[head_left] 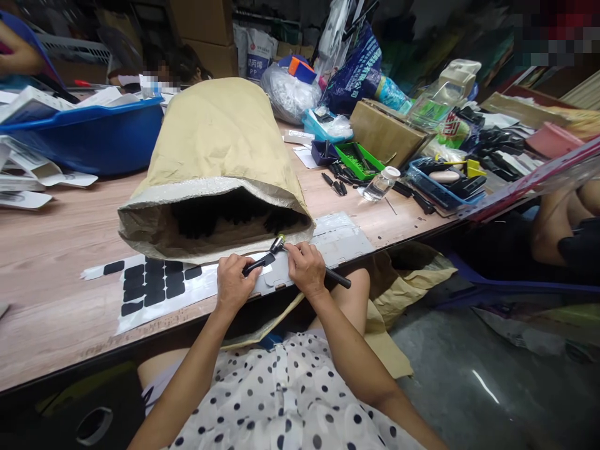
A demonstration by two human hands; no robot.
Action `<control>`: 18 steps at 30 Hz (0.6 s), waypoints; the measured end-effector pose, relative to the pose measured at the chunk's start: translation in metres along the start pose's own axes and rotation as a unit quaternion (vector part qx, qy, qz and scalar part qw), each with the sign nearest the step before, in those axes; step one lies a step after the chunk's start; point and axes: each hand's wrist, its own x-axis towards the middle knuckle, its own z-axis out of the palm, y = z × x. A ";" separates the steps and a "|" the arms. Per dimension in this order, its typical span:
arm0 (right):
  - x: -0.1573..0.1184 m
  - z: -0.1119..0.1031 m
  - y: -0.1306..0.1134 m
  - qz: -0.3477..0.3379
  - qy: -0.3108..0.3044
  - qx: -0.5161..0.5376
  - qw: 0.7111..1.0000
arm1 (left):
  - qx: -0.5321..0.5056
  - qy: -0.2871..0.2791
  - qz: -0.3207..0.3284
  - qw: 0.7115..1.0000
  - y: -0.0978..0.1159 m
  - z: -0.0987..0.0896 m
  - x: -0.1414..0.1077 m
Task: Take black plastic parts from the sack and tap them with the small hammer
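Person in a polka-dot top (281, 400) sits at a wood-grain table (56, 250), seen from the head camera, both hands at work by its near edge. The left hand (234, 281) grasps a short black piece (254, 267) between thumb and fingers; the right hand (305, 265) is closed around a black rod (340, 279) whose end juts out toward the lap. A metal part with a yellow-green tip (277, 244) sits at the right fingertips, though the hand hides whether it joins the rod. The hands are held close together, likely so that the two ends can be brought to each other. Below them lie pale flat cardboard (340, 234) and a white sheet (197, 300) of rounded black patches (154, 281), placed, it seems, for easy reach of the left hand. A tan sack (225, 134) lies with its mouth toward the person, perhaps to keep the dark contents (201, 215) handy; its bulk crowds the space ahead and reaches the sheet's far edge. Left of it stands a blue basin (103, 137); to the right, a green tray (347, 165), a glass jar (379, 185) and a blue tray (434, 197) hem in the table. A co-worker's arm (550, 225) shows at far right.
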 end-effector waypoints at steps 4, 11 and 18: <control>0.000 0.000 0.000 0.004 0.000 0.001 1.000 | 0.004 0.003 0.004 1.000 0.000 0.001 0.000; 0.000 0.000 0.001 0.003 -0.017 0.006 1.000 | 0.006 0.008 0.010 1.000 -0.001 0.002 0.000; 0.000 0.000 -0.001 0.014 -0.016 0.011 1.000 | 0.008 0.020 0.020 1.000 -0.003 0.004 -0.001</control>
